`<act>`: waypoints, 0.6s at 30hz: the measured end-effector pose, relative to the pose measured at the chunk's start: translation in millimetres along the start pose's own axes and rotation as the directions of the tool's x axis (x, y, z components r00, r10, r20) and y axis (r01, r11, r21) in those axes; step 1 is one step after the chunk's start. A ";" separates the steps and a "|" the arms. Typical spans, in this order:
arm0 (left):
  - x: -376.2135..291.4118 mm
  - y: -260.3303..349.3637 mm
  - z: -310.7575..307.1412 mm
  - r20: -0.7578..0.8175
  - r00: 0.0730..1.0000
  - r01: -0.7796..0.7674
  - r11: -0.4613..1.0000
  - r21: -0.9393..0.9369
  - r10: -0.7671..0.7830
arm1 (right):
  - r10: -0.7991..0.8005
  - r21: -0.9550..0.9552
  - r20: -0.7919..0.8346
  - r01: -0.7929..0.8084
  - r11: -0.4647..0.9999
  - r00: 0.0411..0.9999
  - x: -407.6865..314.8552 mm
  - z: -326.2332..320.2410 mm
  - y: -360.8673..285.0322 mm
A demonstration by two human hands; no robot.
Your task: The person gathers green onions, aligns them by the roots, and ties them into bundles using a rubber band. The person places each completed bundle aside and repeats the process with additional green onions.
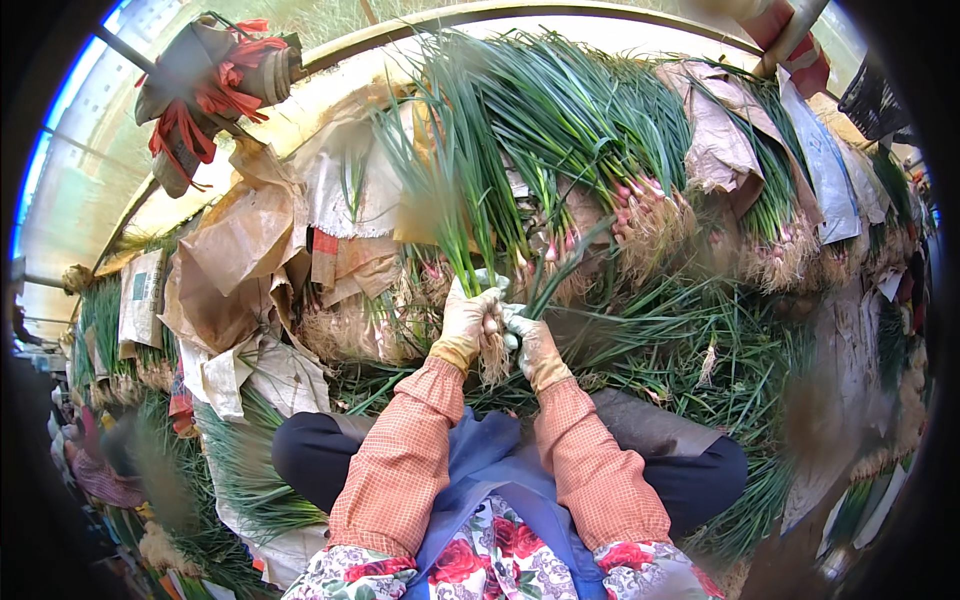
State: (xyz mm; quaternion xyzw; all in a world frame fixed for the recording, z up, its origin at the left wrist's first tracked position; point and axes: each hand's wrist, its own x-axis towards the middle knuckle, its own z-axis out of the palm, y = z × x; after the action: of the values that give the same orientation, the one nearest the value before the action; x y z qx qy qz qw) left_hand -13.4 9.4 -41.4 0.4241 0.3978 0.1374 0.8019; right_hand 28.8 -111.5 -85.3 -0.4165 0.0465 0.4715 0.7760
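My gloved left hand (466, 313) grips a small bunch of spring onions (454, 225) just above the bulbs. Their green leaves point away from me, and the pale roots (493, 360) hang below the fist. Close against it on the right, my gloved right hand (531, 341) is closed around a few loose green leaves (559, 281). The fingers partly hide the bulbs between the two hands. Just beyond, a big pile of spring onions (570, 112) with pinkish bulbs lies with its roots towards me.
Stripped leaves (697, 337) litter the ground ahead and right of my crossed legs. Brown paper sacking (232, 247) stands at left, near more onions (255, 465) on a white sack. A roll with red strips (217, 90) hangs upper left. Another person (105, 472) sits at far left.
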 end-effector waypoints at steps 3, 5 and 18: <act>-0.9 7.9 -3.1 0.067 0.996 -0.045 0.995 -0.094 0.052 | 0.091 -0.388 -0.104 -0.125 0.913 0.990 -7.1 4.9 -23.2; -9.9 9.1 -6.3 0.089 0.996 -0.001 1.000 0.024 -0.001 | -0.121 -0.421 -0.215 0.020 0.907 0.969 -1.7 16.1 -45.9; -48.9 -9.7 -8.4 -0.042 0.999 -0.023 0.985 -0.173 0.016 | -0.210 -0.038 -0.102 0.207 0.978 0.972 28.9 42.0 -57.5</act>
State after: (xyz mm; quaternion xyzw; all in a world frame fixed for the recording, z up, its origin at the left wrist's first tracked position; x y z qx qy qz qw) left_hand -52.4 -18.9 -26.3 0.3536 0.3963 0.1879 0.8262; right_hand 75.6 -74.5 -36.8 -0.4539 0.0371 0.3654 0.8118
